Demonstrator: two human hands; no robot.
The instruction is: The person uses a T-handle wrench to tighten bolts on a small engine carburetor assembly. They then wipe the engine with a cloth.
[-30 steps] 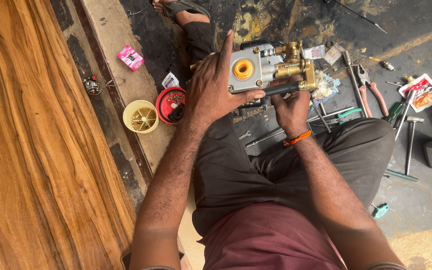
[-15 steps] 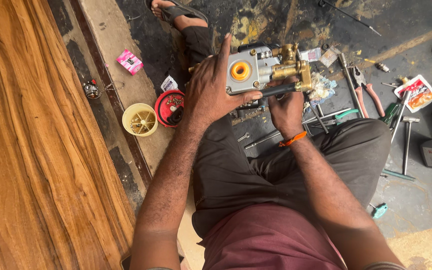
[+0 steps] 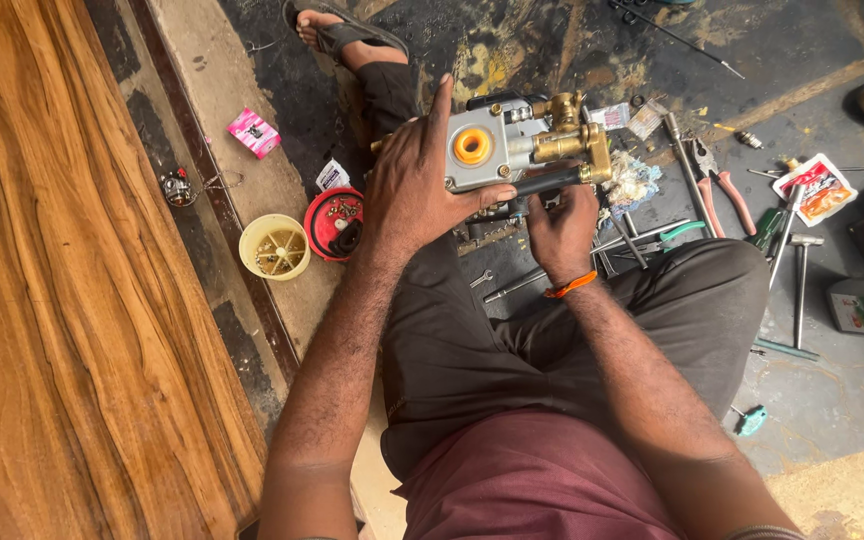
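While you sit on the floor [image 3: 832, 400] with legs crossed, your left hand [image 3: 414, 190] grips the pump [image 3: 512, 145], a grey metal block with an orange cap on its face and brass fittings on its right end. Its fingers are closed around the pump's left side, index finger pointing up along the edge, thumb lying under the front face. You hold the pump above your lap, just in front of your knees, off the floor. Your right hand [image 3: 560, 228] sits under the pump's right half, at a dark rod below the brass part; an orange band is on that wrist. Its fingers are curled, but you can't tell what they grip, since the pump hides the tips.

Left of your left hand, a red lid [image 3: 332, 222] and a yellow cup [image 3: 274, 246] with small parts stand side by side on the concrete ledge [image 3: 202, 60]. A pink box [image 3: 254, 132] lies farther up the ledge. Right of the pump, red-handled pliers [image 3: 717, 190], a hammer [image 3: 802, 285] and a printed packet [image 3: 818, 190] lie on the dark floor. Wrenches [image 3: 512, 285] lie under your right wrist. A wood panel [image 3: 62, 330] fills the left side.
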